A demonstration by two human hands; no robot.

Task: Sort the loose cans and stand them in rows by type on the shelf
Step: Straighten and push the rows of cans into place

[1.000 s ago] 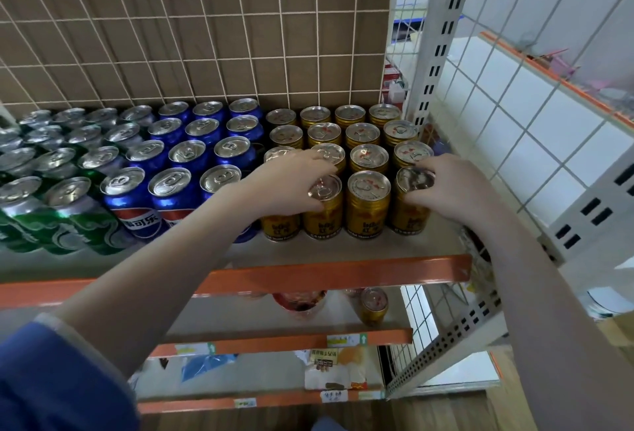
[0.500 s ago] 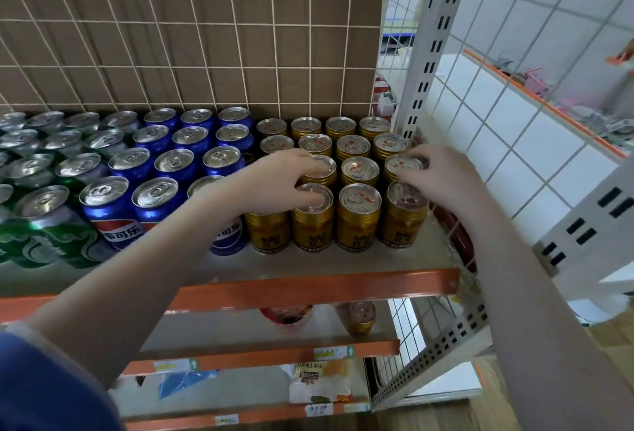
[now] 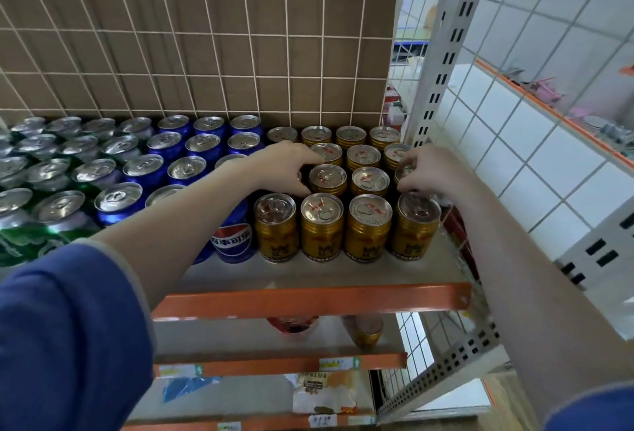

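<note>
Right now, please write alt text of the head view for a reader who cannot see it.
Two bare hands, left hand and right hand, reach over gold cans on a shelf. Blue cans and green cans stand in rows to the left.

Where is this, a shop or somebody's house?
Probably a small shop. Cans stand in rows by type, gold cans beside blue cans, on a metal shelf, with price tags on the shelf below.

Both arms outstretched, left hand (image 3: 288,169) and right hand (image 3: 429,169) palm-down, fingers seemingly curled.
</note>
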